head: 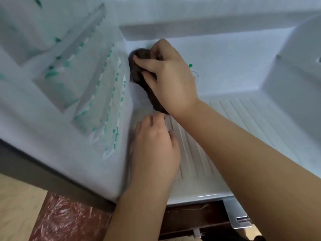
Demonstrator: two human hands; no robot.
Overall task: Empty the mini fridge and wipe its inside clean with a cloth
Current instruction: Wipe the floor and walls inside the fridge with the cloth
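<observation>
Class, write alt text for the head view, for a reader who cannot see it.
A right hand holds a dark cloth against the back left corner of a white fridge. The left hand rests on its ribbed floor.

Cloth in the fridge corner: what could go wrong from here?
1. The dark cloth is bunched under the right hand; the corner seam could be missed.
2. What looks like a thin loop by the green dot sits beside that hand; a wide stroke might snag it.
3. The left hand rests on the ribbed floor, possibly leaving that patch unwiped.
</observation>
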